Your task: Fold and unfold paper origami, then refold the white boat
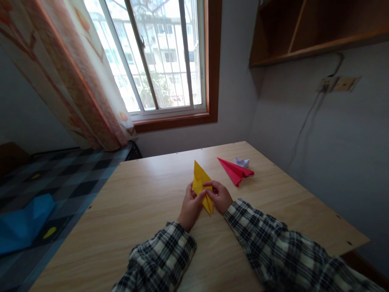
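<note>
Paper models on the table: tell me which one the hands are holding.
The yellow folded paper, pinched between the left hand and right hand. The red paper plane and the small white folded piece lie untouched farther right on the table.

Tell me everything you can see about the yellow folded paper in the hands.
The yellow folded paper looks like thin, matte origami paper, creased into a long pointed shape. Its sharp tip points away from the person, toward the window; a narrower end shows below, between the hands. It lies on the wooden table. The left hand presses its left edge, and the right hand pinches the middle from the right.
</note>
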`<act>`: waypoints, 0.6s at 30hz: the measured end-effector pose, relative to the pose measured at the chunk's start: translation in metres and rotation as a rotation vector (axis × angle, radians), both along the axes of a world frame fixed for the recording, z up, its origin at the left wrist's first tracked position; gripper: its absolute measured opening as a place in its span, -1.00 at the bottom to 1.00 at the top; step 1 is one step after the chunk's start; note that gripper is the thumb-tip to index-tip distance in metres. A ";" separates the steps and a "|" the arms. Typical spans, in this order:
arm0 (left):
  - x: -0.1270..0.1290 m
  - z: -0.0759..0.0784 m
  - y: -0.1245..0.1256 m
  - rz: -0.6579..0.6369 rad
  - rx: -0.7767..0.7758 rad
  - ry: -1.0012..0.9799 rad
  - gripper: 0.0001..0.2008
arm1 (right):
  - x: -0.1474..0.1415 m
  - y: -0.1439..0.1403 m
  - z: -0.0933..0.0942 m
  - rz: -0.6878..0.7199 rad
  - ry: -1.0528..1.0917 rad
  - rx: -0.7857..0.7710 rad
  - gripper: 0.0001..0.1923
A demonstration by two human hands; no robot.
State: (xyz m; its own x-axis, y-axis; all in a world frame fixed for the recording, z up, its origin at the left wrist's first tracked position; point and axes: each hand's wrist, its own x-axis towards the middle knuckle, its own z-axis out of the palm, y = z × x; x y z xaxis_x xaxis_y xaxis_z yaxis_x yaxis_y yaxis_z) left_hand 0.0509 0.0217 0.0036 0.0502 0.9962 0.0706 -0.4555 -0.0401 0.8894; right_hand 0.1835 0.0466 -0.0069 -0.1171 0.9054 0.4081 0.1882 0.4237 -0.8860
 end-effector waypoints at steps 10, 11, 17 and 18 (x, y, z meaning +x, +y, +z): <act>0.000 -0.006 0.003 0.021 0.039 0.034 -0.27 | 0.001 -0.001 0.000 0.007 -0.012 0.041 -0.78; 0.000 -0.007 0.003 0.022 0.040 0.036 -0.26 | 0.001 -0.001 0.000 0.004 -0.010 0.040 -0.79; -0.004 -0.014 0.003 0.115 -0.013 0.079 -0.13 | 0.001 -0.002 0.003 0.002 0.009 0.033 -0.77; -0.005 -0.016 0.004 0.132 -0.020 0.100 -0.18 | 0.001 -0.001 0.003 0.002 0.007 0.032 -0.77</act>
State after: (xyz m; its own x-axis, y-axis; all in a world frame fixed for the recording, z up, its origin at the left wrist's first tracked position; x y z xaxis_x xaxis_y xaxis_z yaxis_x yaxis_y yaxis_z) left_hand 0.0462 0.0258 -0.0119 -0.0756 0.9958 0.0523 -0.3568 -0.0760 0.9311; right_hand 0.1844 0.0453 -0.0040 -0.1161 0.8918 0.4373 0.1816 0.4519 -0.8734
